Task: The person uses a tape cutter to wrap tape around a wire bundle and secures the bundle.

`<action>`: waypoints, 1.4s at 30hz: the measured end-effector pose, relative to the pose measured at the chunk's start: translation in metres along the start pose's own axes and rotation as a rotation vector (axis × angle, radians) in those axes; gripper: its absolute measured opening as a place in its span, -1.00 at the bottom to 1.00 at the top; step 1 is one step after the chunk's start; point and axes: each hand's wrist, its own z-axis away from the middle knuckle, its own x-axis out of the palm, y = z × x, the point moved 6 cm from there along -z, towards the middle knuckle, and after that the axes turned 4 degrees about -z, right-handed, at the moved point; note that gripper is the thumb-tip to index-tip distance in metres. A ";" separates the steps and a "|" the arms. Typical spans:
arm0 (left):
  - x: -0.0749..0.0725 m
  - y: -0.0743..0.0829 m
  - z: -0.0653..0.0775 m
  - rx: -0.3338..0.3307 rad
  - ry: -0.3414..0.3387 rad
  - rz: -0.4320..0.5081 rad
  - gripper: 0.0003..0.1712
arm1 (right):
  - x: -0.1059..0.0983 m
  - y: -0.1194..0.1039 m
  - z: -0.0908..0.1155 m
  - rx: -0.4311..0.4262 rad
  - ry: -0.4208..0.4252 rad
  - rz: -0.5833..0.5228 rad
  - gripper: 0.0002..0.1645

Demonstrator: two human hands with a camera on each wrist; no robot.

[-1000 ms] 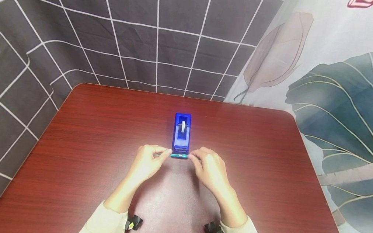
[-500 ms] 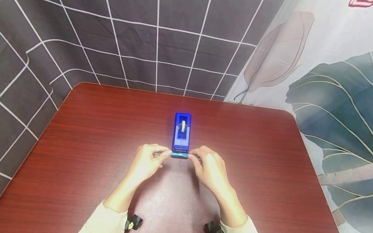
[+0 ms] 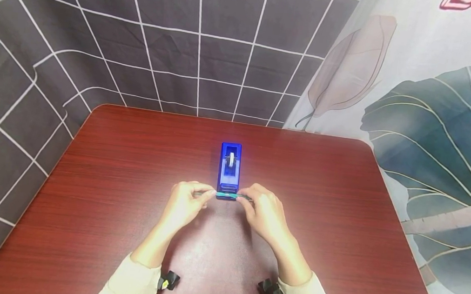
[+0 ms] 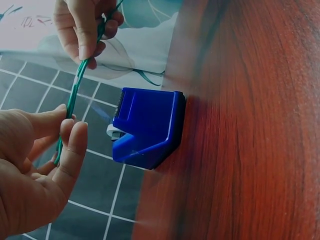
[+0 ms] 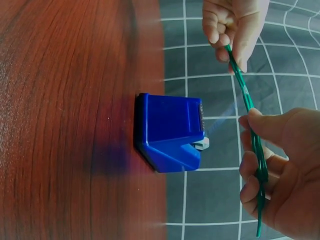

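A slim bundle of thin green wires (image 5: 246, 92) is stretched between both hands, with a whitish, shiny bit near its middle. My left hand (image 3: 185, 206) pinches one end between thumb and fingers. The other end is held by my right hand (image 3: 266, 213), its thumb on the strands and its curled fingers behind, as the right wrist view shows. Just beyond the bundle stands a blue tape dispenser (image 3: 228, 179) with a small white tape roll (image 3: 231, 159) in it. In the head view the wires cross over the dispenser's near end; the wrist views show them raised away from it.
The reddish-brown wooden table (image 3: 134, 152) extends around the dispenser. Behind it hangs a dark grid-patterned cloth (image 3: 222, 62), and a leaf-printed curtain (image 3: 438, 136) hangs on the right. Small black devices sit at both cuffs.
Both hands stay almost in place, pinching the wires. The bundle is slightly raised, and a bit more of it shows by the right fingers. The dispenser has not moved.
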 end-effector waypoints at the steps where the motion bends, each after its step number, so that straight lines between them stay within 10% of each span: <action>1: 0.000 0.000 0.000 0.006 0.004 -0.007 -0.87 | 0.000 0.000 0.000 -0.011 -0.004 -0.002 -0.93; 18: 0.009 -0.007 -0.006 -0.126 -0.148 0.065 -0.73 | 0.000 -0.006 -0.002 -0.126 0.017 -0.020 -0.90; 42: 0.008 0.002 -0.007 0.098 -0.046 0.125 -0.91 | 0.007 -0.002 -0.006 -0.003 -0.079 0.031 -0.86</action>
